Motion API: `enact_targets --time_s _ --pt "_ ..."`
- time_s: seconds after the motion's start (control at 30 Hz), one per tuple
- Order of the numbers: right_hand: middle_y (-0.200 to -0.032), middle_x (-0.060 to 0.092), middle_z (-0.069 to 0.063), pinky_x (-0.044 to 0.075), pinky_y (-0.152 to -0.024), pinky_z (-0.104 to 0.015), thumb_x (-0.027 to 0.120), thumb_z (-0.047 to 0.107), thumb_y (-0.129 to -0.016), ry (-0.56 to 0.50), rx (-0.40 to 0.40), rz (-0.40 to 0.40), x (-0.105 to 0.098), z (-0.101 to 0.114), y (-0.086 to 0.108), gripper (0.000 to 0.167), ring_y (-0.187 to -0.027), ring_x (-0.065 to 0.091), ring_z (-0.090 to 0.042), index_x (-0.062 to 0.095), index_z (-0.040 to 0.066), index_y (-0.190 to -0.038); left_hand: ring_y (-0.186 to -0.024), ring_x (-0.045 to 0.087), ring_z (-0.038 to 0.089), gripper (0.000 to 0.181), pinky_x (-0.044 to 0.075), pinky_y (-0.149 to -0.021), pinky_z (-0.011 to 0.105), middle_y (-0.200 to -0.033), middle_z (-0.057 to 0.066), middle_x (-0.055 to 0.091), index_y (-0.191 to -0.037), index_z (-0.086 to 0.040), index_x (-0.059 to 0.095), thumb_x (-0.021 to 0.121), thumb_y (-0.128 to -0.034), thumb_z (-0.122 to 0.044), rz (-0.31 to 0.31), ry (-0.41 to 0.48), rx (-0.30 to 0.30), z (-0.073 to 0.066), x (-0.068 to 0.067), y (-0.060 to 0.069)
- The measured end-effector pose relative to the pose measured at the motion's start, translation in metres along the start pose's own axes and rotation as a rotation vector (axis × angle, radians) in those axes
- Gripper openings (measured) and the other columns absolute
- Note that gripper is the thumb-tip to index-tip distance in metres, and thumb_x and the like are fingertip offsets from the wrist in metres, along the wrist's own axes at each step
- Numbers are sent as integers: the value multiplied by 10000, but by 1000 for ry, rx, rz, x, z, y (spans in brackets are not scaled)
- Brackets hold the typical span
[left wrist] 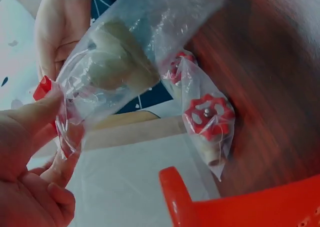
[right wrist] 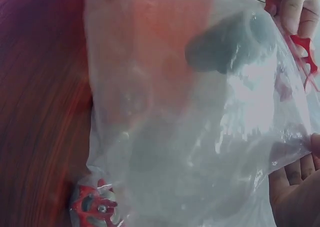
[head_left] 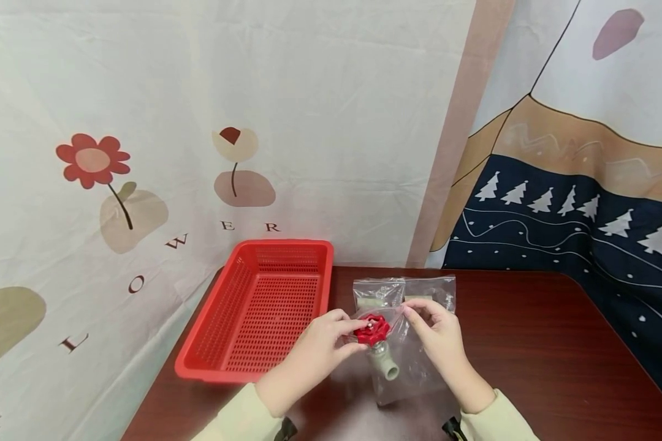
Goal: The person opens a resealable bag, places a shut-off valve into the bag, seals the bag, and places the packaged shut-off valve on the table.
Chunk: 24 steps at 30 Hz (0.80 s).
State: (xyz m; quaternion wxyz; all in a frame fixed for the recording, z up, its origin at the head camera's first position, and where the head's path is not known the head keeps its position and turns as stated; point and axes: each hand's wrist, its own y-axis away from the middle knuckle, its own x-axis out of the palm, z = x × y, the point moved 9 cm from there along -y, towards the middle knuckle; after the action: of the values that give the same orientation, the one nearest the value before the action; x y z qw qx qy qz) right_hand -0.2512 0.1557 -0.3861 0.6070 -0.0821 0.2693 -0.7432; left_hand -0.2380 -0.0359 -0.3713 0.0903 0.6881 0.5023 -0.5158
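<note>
A pale valve with a red handwheel is held up over the table, its body inside a clear plastic bag. My left hand pinches the valve at its handwheel, which stands by the mouth of the bag. To its right, my right hand pinches the bag's edge between thumb and fingertip, drawing the film sideways. In the right wrist view the handwheel shows next to the left fingers, and the bag hangs down from both hands.
Behind the hands lie two more bagged valves, their red handwheels showing through the plastic. A red perforated basket stands left on the dark brown table. Printed cloth hangs behind the table.
</note>
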Motion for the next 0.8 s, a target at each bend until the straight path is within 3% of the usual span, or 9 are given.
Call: enact_targets --time_s 0.13,0.2,0.27,0.37,0.53,0.67,0.8 --pt "-837 710 -143 420 -495 -180 679 -16 -829 11 53 10 1 8 -2 102 -629 528 -36 694 -4 -929 -615 465 -11 367 383 -594 157 -719 -140 539 -1092 -257 717 759 -752 -391 -76 -94 60 -8 -8 0" --pt "-839 704 -166 422 -483 -188 672 -23 -833 12 96 14 1 12 -2 100 -610 514 -33 686 -25 -932 -608 437 -23 327 344 -591 154 -698 -169 510 -1053 -269 722 776 -745 -365 -109 -73 92 -10 -11 -1" --pt "-847 696 -191 418 -466 -194 666 -29 -835 17 127 22 2 17 -3 101 -588 491 -31 678 -44 -934 -621 429 -8 274 329 -598 155 -698 -171 499 -1019 -266 724 785 -756 -310 -124 1 123 -12 -12 -1" --pt "-862 693 -208 433 -477 -182 660 -31 -840 -25 171 43 6 13 -3 95 -605 515 -10 668 -60 -930 -684 465 16 175 385 -632 159 -734 -132 523 -966 -230 723 761 -796 -207 -123 185 159 -10 -11 0" --pt "-854 694 -132 442 -500 -179 668 11 -850 -85 212 61 11 -10 -2 84 -638 545 -9 672 -35 -920 -746 528 31 86 492 -626 173 -809 -56 591 -920 -164 715 695 -853 -115 -136 408 190 -8 -13 1" --pt "-807 667 -32 441 -475 -228 685 77 -853 -88 276 100 14 -24 0 116 -586 485 -45 677 3 -942 -660 518 75 92 478 -547 184 -806 25 621 -897 -73 716 699 -825 -19 -143 512 135 -16 -26 0" --pt "-758 624 -30 462 -486 -269 682 106 -861 -102 341 155 18 -27 2 147 -578 465 -61 670 3 -965 -625 492 93 99 442 -513 187 -804 64 627 -900 -47 713 699 -817 4 -136 586 76 -7 -24 -1"
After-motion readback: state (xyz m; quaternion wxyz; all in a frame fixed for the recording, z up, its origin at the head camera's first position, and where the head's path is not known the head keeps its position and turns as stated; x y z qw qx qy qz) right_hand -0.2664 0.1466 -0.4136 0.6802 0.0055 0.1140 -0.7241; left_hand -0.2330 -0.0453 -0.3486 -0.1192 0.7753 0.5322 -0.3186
